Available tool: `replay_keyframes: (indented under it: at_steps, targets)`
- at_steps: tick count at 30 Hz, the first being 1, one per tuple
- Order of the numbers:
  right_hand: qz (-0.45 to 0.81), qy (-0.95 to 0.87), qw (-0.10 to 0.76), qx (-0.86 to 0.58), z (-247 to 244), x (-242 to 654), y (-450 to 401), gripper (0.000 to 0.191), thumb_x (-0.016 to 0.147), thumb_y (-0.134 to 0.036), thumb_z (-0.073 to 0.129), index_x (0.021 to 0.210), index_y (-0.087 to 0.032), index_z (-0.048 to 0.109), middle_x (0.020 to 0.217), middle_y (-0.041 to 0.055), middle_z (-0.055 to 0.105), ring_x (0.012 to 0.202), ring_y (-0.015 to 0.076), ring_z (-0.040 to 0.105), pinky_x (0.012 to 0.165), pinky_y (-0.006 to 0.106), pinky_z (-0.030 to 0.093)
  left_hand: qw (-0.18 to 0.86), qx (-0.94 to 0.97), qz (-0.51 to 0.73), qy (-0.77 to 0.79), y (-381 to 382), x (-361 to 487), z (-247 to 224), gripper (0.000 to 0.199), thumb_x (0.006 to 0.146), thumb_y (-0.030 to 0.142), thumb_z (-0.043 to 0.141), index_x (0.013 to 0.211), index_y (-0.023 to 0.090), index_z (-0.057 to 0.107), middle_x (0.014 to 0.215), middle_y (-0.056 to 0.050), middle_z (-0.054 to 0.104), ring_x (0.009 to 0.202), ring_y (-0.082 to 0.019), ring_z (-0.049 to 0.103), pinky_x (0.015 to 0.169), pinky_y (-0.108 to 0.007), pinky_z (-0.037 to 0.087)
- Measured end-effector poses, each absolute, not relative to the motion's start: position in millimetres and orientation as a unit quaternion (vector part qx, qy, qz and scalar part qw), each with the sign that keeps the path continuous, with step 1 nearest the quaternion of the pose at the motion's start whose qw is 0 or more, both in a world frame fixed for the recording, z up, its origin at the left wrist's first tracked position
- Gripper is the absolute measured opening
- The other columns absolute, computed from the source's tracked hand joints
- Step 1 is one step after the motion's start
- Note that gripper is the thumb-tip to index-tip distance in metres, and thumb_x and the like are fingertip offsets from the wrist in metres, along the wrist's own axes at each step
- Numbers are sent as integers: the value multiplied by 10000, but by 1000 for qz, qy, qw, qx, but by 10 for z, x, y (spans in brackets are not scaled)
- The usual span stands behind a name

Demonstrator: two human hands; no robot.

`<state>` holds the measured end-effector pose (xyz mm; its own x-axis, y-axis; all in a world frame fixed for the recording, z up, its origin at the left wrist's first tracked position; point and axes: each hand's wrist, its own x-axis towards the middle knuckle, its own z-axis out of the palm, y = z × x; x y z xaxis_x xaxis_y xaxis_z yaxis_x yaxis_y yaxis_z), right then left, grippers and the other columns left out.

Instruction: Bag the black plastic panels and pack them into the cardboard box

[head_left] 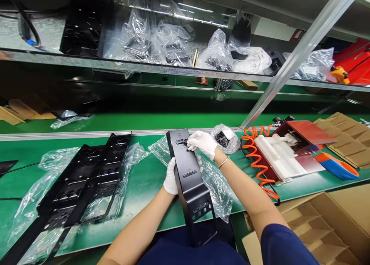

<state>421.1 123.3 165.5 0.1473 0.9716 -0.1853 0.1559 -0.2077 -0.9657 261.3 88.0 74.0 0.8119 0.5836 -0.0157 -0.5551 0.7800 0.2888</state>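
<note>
A long black sheet-metal cover point(189, 161) with slots and a row of round holes is tilted in front of me, its near end close to my body. My left hand point(171, 180), in a white glove, grips it from the left and beneath, with fingertips showing past its right edge. In a white glove too, my right hand point(204, 143) pinches a small black piece point(184, 141) at the slot near the cover's far end; the fingers partly hide it. Just beyond that hand, a clear bag point(232, 141) holds small black parts.
Black metal frames point(86, 180) lie on plastic wrap to the left. On the right are a coiled orange hose point(254, 153), a red-and-white fixture point(280, 157), a blue-orange piece point(337, 166) and cardboard dividers point(343, 137). A shelf point(162, 66) with bagged parts spans above.
</note>
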Motion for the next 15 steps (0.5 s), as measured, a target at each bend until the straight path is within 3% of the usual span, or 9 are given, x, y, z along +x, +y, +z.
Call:
replay_keyframes:
  at_steps: [5,9,15]
  targets:
    - [406,-486,419,-650,1709,4109,1314,176,785,-259,746,726,-177,601,635,-26,621,536,90,524,518,206,413,944,148,292,44,878,2595,733,691,858,629,657,1349,142,653,1316,-153,713,1166,-325,683,1120,-519,461]
    - [386,-538,354,-660,1767,4180,1303,229,763,-356,735,688,-177,614,673,-27,610,627,108,516,595,228,391,947,143,287,27,886,2588,718,696,856,614,668,1350,124,651,1325,-153,707,1176,-315,675,1088,-472,486]
    - [350,-564,271,-697,1881,4219,1372,247,732,-366,729,635,-187,588,612,-35,558,613,121,492,591,251,363,951,162,263,20,864,2596,736,686,826,636,700,1289,130,695,1254,-139,740,1081,-309,711,1010,-434,537]
